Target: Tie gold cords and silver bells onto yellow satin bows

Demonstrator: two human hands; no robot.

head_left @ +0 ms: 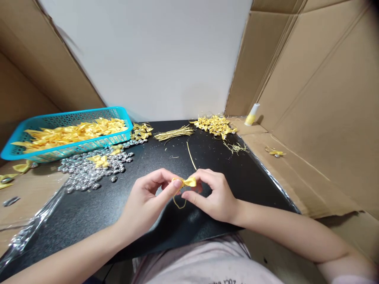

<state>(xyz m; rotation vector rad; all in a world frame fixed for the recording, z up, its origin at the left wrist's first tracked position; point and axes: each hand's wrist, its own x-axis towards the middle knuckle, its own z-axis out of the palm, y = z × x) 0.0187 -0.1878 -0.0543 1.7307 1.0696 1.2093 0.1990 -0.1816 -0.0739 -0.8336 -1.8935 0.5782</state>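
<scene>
Between my two hands, just over the black table top, is a small yellow ribbon bow [190, 182]. My left hand [155, 189] pinches its left side between thumb and fingertips. My right hand [214, 193] is closed at the bow's right side, with a thin gold cord [191, 156] running out above its fingers. Part of the cord hangs in a loop below the bow. The right fingertips are partly hidden, as is the spot where cord and bow meet.
A turquoise basket [59, 152] of yellow bows stands at left, with silver beads [85, 169] spilled before it. At the back lie a bundle of gold cords [174, 133] and a heap of corded bows [216, 125]. Cord scraps [236, 148], a white-yellow cone [252, 114] and cardboard walls are at right.
</scene>
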